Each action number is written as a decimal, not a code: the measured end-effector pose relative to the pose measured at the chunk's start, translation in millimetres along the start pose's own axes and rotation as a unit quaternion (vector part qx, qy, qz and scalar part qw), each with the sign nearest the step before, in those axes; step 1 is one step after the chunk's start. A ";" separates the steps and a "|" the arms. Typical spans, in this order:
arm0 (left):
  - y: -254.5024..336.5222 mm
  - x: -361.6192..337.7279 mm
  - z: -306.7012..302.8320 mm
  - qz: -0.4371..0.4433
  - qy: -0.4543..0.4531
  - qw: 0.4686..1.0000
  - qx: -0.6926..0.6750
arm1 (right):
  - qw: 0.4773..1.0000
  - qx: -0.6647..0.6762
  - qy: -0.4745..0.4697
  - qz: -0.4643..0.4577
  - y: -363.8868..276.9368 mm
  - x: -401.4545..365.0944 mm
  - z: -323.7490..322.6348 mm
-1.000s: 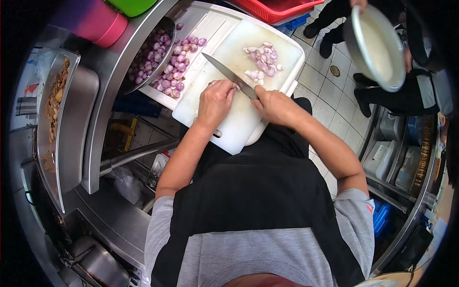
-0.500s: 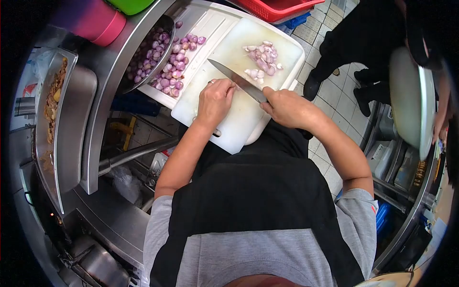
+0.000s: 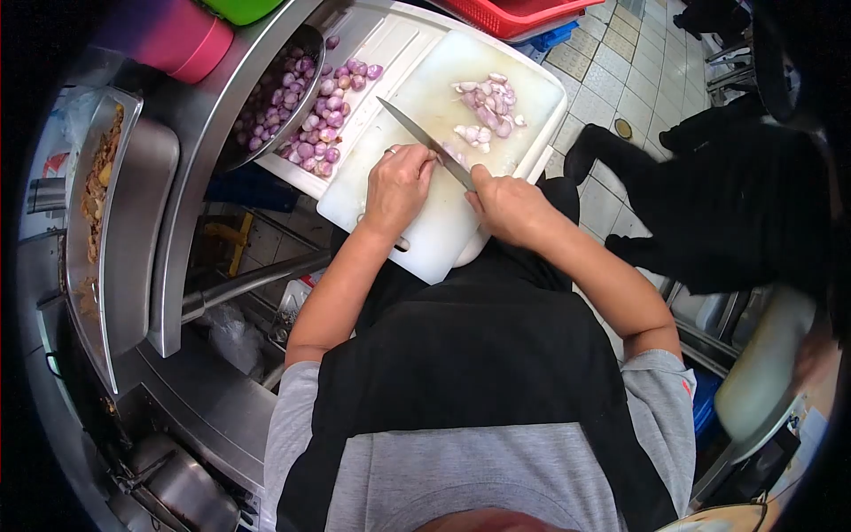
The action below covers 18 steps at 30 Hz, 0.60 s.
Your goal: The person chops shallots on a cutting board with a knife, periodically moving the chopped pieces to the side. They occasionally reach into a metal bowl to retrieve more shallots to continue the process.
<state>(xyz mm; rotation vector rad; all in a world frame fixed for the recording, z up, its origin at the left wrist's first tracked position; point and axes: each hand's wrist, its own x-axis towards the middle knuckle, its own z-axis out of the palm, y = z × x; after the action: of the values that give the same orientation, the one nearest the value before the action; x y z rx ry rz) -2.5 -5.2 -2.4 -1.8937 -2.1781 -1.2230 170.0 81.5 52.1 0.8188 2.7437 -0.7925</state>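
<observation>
My right hand is wrapped round the handle of a knife, whose blade points up and left over the white cutting board. My left hand rests on the board with its fingers pressed together beside the blade. Whatever those fingers pinch is too small to make out. Peeled shallots and a small pile of white cloves lie on the far part of the board. Unpeeled purple shallots are heaped to the left of it.
A metal bowl of shallots stands at the upper left. Behind the board is a red basket. A steel counter with a food tray runs along the left. A person in black is close on the right.
My right hand and the knife have shifted slightly left, and the blade is steeper. My left hand has hardly moved. The person on the right has moved nearer, with the large pale object now lower.
</observation>
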 end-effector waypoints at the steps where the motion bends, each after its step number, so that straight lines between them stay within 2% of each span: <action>1: 0.2 0.0 -0.1 0.000 0.003 1.000 0.002 | 1.000 -0.001 0.006 0.005 0.1 3.8 5.0; 4: -0.9 -0.5 0.4 -0.005 0.025 0.999 0.021 | 1.000 -0.005 0.019 -0.006 8.7 17.0 4.6; 7: -6.0 -0.2 0.8 0.013 0.010 1.000 -0.008 | 0.996 0.078 0.019 -0.041 27.1 23.9 -15.3; 8: -11.1 1.7 0.3 0.002 0.043 0.999 0.000 | 0.997 0.061 0.020 -0.032 27.9 19.8 -21.3; 10: -22.3 3.4 -4.0 0.000 0.039 0.999 -0.013 | 0.999 0.033 0.038 -0.021 28.8 7.1 -32.5; 12: -40.4 15.7 -14.9 -0.077 0.077 0.994 -0.017 | 0.999 0.014 0.032 -0.027 29.9 -8.6 -34.7; 15: -72.4 48.3 -27.3 -0.088 0.098 0.991 0.037 | 0.999 0.011 -0.003 -0.032 28.6 -27.7 -25.9; 17: -93.1 68.4 -22.1 -0.035 0.064 0.982 0.172 | 0.999 0.002 -0.026 -0.032 24.6 -32.0 -21.5; 18: -94.5 76.1 -21.3 -0.032 0.059 0.983 0.170 | 0.998 0.010 -0.038 -0.047 25.7 -30.6 -17.9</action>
<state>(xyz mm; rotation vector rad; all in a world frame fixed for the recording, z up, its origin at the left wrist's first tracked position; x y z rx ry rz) -112.6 50.2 -2.2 -1.5882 -2.2281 -0.8738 209.5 95.2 65.1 0.6536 2.7279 -0.8523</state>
